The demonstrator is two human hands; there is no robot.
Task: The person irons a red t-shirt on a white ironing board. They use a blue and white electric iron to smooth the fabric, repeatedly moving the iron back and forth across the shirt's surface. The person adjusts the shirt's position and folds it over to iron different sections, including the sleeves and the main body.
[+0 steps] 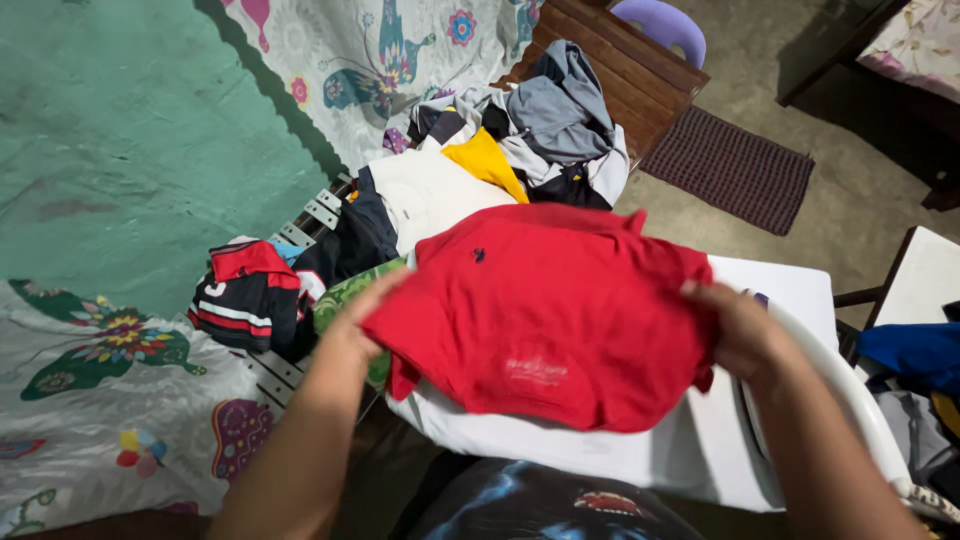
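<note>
Head view shows the left hand [352,325] pinching the left edge of a red shirt [548,315], with the fingers tucked under the cloth. The right hand [738,328] pinches the right edge the same way. Both hands are closed on the shirt, one at each side, so the shirt lies between them. Its long side runs from left to right, from one hand to the other. Both hands are just as near to it, since both touch it.

The shirt is bright red and soft, with wrinkles. It has a tiny dark mark near the top and a faint pale print lower down. Its collar points away from the person. The bottom edge hangs loose over a white table [790,290], on top of a white cloth [520,440].

Behind the shirt sits a big pile of clothes [480,165], with grey, yellow, white and dark pieces. A red, black and white striped top [245,295] lies to the left. A flowery sheet [110,400] hangs on the green wall [130,130]. A dark checked mat [730,168] lies on the floor.
</note>
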